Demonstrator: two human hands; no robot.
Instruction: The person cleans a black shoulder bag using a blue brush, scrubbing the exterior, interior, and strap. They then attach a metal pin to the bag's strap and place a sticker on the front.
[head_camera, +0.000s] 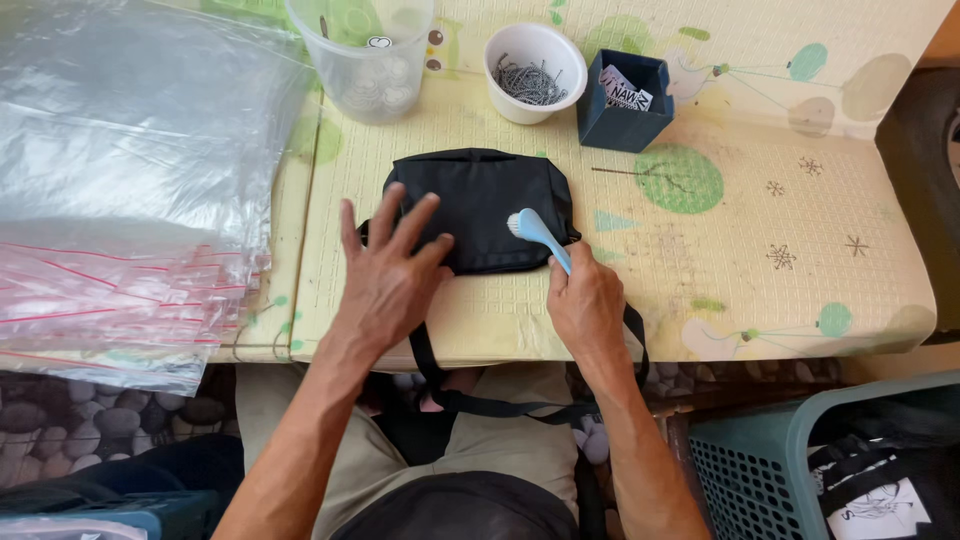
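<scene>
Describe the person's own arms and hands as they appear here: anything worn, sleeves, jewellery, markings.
Both forearms are bare: no sleeves reach into view, and no gloves. The left hand carries no ring, watch or bracelet that I can see, and the right hand is likewise unadorned. The arms look lean and sinewy, with veins and tendons standing out on the backs of the hands. No tattoos or markings show.

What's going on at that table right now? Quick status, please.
Left hand flat on black pouch. Right hand gripping blue brush, bristles on pouch. Nothing in the way.
</scene>
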